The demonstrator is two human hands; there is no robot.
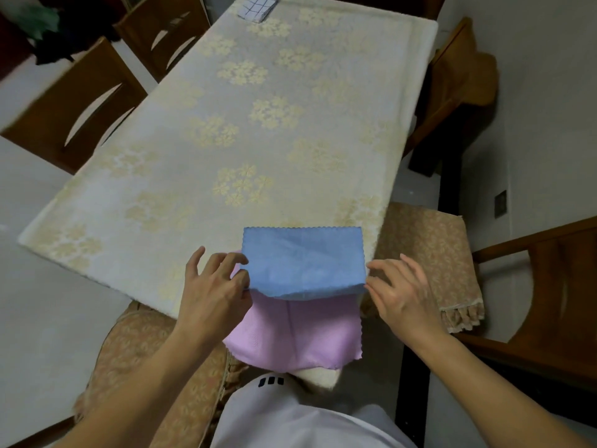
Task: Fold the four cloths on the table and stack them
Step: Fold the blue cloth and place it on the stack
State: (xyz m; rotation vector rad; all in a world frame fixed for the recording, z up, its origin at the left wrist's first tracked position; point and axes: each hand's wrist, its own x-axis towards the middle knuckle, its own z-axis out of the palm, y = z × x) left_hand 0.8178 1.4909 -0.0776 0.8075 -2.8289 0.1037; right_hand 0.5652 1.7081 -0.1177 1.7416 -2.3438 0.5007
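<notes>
My left hand [214, 287] pinches the near left corner of the blue cloth [303, 261] between thumb and curled fingers. My right hand [399, 294] is at the cloth's right edge, fingers loosely spread with the tips touching that edge; I cannot tell whether they actually grip it. The blue cloth is folded into a rectangle with scalloped edges, its far edge lying on the table [226, 124] and its near edge sagging slightly between my hands. Beneath it lies the pink cloth [295, 334], which hangs over the table's near edge toward me. At the far end of the table, well apart from my hands, sits a folded white checked cloth [258, 6]. The flowered tabletop between is open room. Wooden chairs [74, 108] stand along the left side, and a cushioned seat [433, 250] is just beside my right hand.
</notes>
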